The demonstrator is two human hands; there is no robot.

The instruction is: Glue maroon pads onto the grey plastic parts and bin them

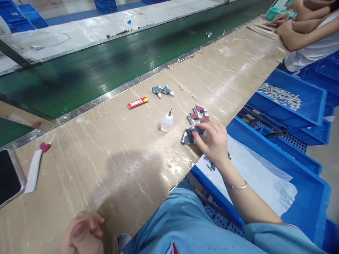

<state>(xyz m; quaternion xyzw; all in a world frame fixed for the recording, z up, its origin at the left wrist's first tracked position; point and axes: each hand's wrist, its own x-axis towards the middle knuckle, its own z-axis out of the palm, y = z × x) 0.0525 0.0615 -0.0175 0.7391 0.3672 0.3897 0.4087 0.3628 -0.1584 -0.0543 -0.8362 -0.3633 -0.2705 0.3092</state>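
My right hand [213,141] is closed, thumb and fingers pinching a dark blue-grey part [195,130] at the table's front edge. Another dark part [187,138] lies just below it. Several maroon-and-white parts [194,118] sit right beyond my fingers. To their left stands a small translucent bottle [167,122] with a thin dark tip. Two blue-grey and white parts [156,91] lie farther back, near a red and yellow box [137,103]. At the bottom left, my left hand [86,231] rests near the table edge with its fingers curled; whether it holds anything is hidden.
A green conveyor belt [106,74] runs behind the table [119,141]. At left lie a phone [9,176], a white strip [34,171] and a maroon piece [45,146]. Blue crates [312,197] stand at right, one with white paper. Another person's arms [299,35] reach in at top right.
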